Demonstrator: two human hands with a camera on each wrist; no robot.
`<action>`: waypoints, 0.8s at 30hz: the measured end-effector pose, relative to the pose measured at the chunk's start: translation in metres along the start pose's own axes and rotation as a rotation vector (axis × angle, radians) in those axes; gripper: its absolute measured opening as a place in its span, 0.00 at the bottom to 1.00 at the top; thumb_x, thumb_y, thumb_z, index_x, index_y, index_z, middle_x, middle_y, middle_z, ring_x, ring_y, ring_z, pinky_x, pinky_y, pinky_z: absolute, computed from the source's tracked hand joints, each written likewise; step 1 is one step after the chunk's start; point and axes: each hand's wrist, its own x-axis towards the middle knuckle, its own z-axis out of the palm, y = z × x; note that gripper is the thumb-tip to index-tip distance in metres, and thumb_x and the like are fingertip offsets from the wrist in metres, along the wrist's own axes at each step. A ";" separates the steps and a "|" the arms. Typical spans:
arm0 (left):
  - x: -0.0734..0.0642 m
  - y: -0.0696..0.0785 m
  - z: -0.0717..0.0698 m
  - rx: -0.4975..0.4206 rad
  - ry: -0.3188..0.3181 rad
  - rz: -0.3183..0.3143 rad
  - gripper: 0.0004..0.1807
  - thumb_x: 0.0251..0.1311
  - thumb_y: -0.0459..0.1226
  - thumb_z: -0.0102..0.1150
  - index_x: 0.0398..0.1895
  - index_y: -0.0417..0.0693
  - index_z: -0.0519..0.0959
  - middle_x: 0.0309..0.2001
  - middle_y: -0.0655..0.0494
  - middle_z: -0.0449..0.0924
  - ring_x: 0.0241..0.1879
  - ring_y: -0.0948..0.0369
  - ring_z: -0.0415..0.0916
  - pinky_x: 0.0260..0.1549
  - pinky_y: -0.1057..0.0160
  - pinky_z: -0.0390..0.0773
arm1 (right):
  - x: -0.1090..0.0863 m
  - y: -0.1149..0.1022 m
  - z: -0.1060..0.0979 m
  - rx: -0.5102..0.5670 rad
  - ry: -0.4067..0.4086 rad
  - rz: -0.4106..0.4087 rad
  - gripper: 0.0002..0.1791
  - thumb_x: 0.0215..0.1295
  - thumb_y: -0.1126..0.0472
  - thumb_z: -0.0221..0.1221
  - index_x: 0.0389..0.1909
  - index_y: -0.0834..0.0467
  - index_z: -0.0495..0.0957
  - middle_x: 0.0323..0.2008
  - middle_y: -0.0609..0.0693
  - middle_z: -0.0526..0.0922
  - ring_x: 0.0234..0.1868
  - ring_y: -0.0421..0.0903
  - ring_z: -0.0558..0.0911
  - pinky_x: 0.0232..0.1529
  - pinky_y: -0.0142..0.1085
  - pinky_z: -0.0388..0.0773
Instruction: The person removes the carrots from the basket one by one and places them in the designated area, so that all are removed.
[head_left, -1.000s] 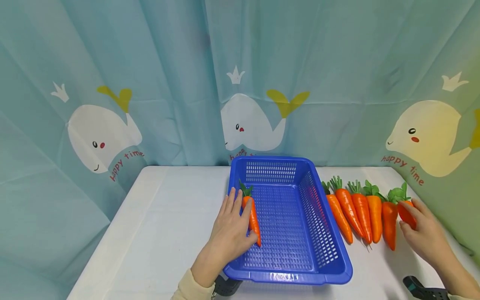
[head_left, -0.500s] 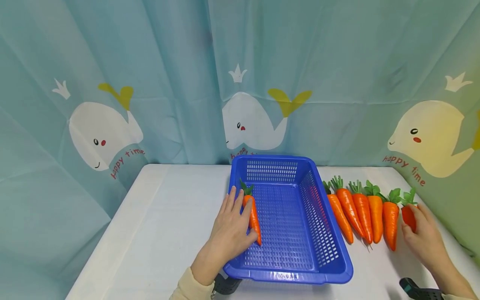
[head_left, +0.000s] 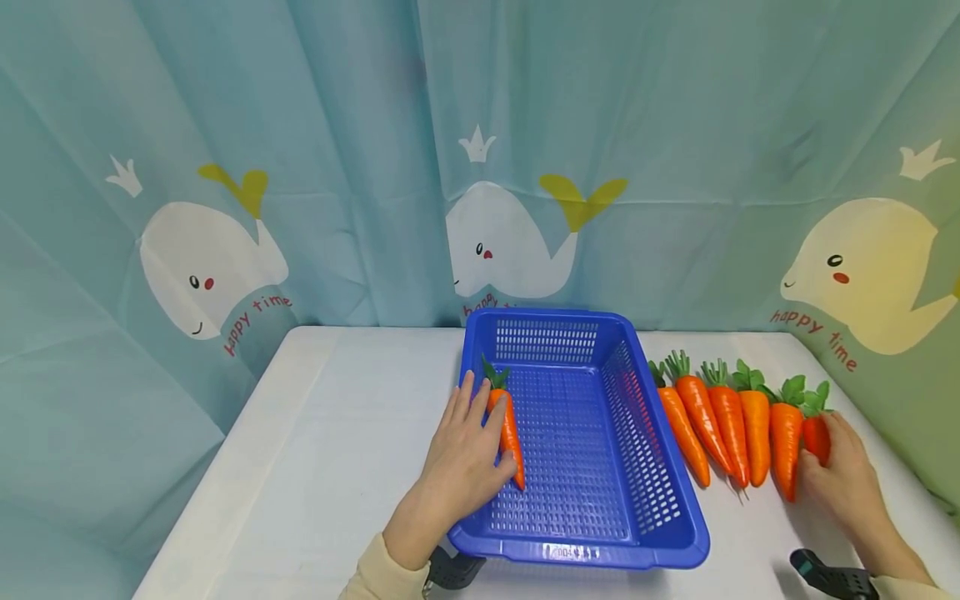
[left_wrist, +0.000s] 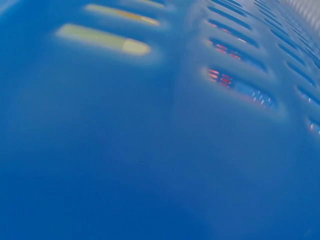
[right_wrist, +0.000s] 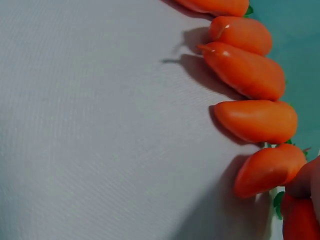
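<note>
My left hand (head_left: 459, 467) lies across the left rim of a blue plastic basket (head_left: 577, 550) in the head view, its fingers fairly straight. Partly behind its index finger and thumb, an orange carrot (head_left: 510, 437) with a green top rests inside the basket. Close-up blue slotted wall (left_wrist: 165, 150) fills the left wrist view, with no finger showing. At the right end of a row of carrots, my right hand (head_left: 847, 475) grips another carrot (head_left: 816, 440), its lower part hidden by the hand. In the right wrist view that carrot (right_wrist: 300, 220) sits under the thumb (right_wrist: 302, 180).
Several carrots (head_left: 726, 425) lie side by side on the white table (head_left: 352, 433), right of the basket, leafy tops toward the back. A blue-green curtain (head_left: 360, 167) printed with whales hangs behind the table and along its sides.
My right hand has shifted left with its carrot, bringing it against the end of the row. The left hand and the basket have kept their places.
</note>
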 end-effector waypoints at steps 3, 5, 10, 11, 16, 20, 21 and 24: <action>0.000 0.000 0.000 0.012 0.018 0.012 0.32 0.56 0.44 0.62 0.64 0.40 0.75 0.71 0.37 0.65 0.77 0.39 0.48 0.75 0.42 0.51 | -0.001 0.003 0.004 0.006 -0.021 0.011 0.35 0.65 0.71 0.45 0.69 0.82 0.44 0.69 0.84 0.44 0.69 0.81 0.46 0.70 0.70 0.39; 0.000 0.000 0.000 0.014 0.019 0.016 0.32 0.56 0.44 0.61 0.64 0.40 0.75 0.71 0.37 0.65 0.77 0.39 0.48 0.75 0.43 0.51 | -0.002 0.004 0.006 0.006 -0.037 0.014 0.35 0.66 0.70 0.45 0.69 0.83 0.43 0.70 0.83 0.41 0.71 0.80 0.42 0.71 0.69 0.36; 0.000 0.000 0.000 0.016 0.008 0.014 0.31 0.56 0.43 0.59 0.63 0.39 0.75 0.71 0.37 0.65 0.77 0.40 0.47 0.76 0.43 0.50 | -0.003 0.006 0.007 0.005 -0.064 0.009 0.34 0.70 0.68 0.41 0.69 0.83 0.41 0.71 0.83 0.37 0.73 0.78 0.38 0.72 0.67 0.32; 0.000 0.000 0.000 0.017 0.007 0.015 0.31 0.56 0.43 0.59 0.63 0.39 0.75 0.71 0.37 0.66 0.77 0.40 0.47 0.76 0.43 0.50 | -0.003 0.005 0.007 0.004 -0.065 0.010 0.33 0.71 0.67 0.40 0.69 0.83 0.42 0.71 0.83 0.37 0.73 0.78 0.38 0.72 0.67 0.32; 0.000 0.000 0.000 0.014 0.006 0.014 0.30 0.56 0.42 0.59 0.63 0.40 0.75 0.71 0.37 0.66 0.77 0.39 0.47 0.76 0.43 0.49 | -0.001 -0.001 0.003 -0.022 -0.055 0.026 0.32 0.71 0.66 0.39 0.69 0.82 0.45 0.71 0.82 0.40 0.72 0.79 0.41 0.72 0.67 0.34; 0.000 0.000 0.000 0.011 0.011 0.016 0.30 0.56 0.42 0.59 0.63 0.39 0.75 0.71 0.37 0.66 0.77 0.39 0.47 0.76 0.43 0.49 | 0.002 -0.015 -0.003 -0.025 -0.028 0.025 0.32 0.69 0.67 0.40 0.69 0.81 0.47 0.72 0.81 0.40 0.72 0.79 0.42 0.72 0.68 0.36; 0.000 0.000 0.000 0.011 0.012 0.017 0.30 0.56 0.42 0.59 0.63 0.39 0.76 0.70 0.37 0.66 0.77 0.39 0.48 0.76 0.43 0.49 | 0.004 -0.019 -0.005 -0.020 -0.021 0.023 0.32 0.69 0.67 0.40 0.70 0.81 0.47 0.72 0.80 0.40 0.73 0.78 0.42 0.72 0.69 0.36; 0.000 0.000 0.000 0.012 0.013 0.017 0.30 0.56 0.42 0.59 0.63 0.39 0.76 0.70 0.37 0.66 0.77 0.39 0.48 0.76 0.43 0.49 | 0.010 -0.035 -0.008 -0.011 -0.008 0.005 0.33 0.69 0.68 0.41 0.71 0.78 0.47 0.74 0.77 0.38 0.73 0.77 0.42 0.71 0.70 0.37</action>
